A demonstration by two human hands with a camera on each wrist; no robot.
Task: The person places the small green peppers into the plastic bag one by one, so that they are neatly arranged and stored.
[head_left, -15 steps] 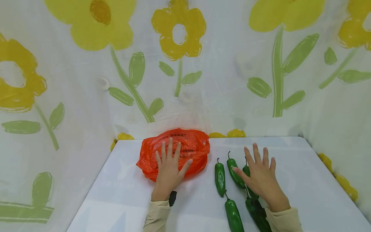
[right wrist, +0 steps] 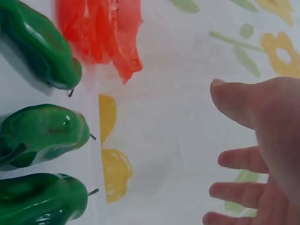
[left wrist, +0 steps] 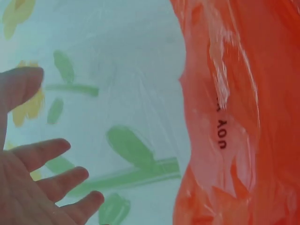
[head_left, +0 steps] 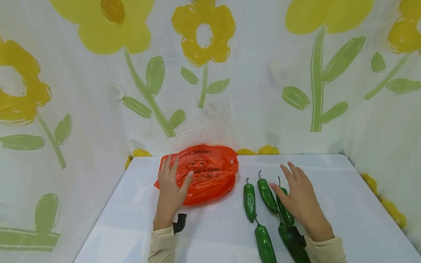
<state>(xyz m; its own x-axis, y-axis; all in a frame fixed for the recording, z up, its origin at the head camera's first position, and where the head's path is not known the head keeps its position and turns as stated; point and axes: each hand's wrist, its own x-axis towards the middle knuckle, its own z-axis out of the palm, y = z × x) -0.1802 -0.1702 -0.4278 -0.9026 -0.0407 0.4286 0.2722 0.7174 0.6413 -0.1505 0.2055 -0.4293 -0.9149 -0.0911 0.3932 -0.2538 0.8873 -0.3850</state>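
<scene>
Red plastic makes up the bag (head_left: 207,190), which lies long from left to right on the far part of the worktop (head_left: 217,233). Your left hand (head_left: 171,193) is nearer to it, by its left end but apart, thumb wide, holding nothing. Five green peppers (head_left: 267,196) lie right of the bag, long from near to far. Your right hand (head_left: 302,202) is nearer to those, also wide and holding nothing.
</scene>
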